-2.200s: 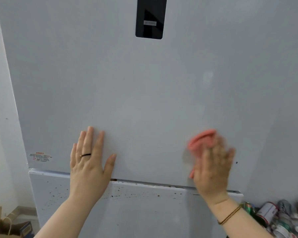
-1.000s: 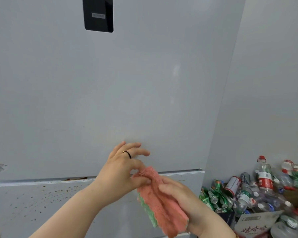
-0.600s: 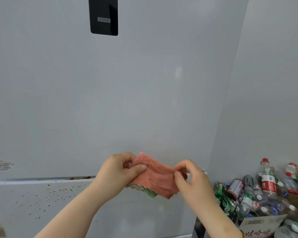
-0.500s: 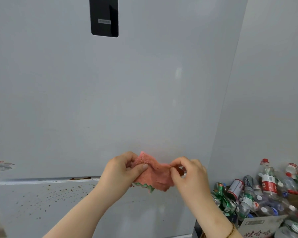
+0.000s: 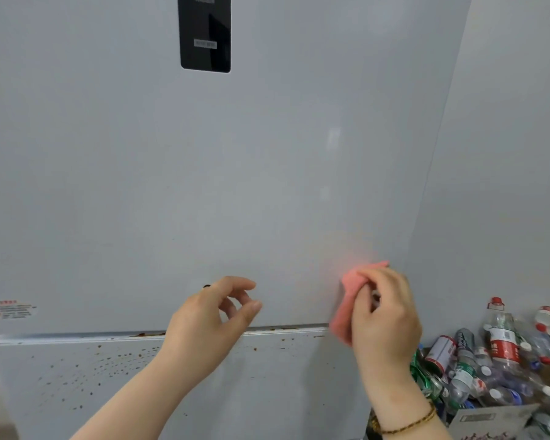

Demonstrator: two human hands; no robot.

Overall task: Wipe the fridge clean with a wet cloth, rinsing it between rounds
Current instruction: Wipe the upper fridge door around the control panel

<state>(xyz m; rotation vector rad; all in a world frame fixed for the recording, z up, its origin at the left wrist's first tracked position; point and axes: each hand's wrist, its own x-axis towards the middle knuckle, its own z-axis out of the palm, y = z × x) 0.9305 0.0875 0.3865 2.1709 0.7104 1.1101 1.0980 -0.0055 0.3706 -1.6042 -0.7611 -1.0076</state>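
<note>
Left hand [image 5: 204, 322] released cloth [image 5: 353, 281]; bottles [image 5: 496, 360] heaped beside fridge [image 5: 140, 169].

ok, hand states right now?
Left hand: open, fingers loosely curled, holding nothing.
Right hand: gripping the pink cloth.

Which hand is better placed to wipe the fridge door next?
Right. The right hand grips the cloth, close by the right edge of the fridge door. The left hand is loosely curled and holds nothing.

home kitchen | fridge [image 5: 267, 185] | pile of empty bottles [image 5: 502, 354]
</note>
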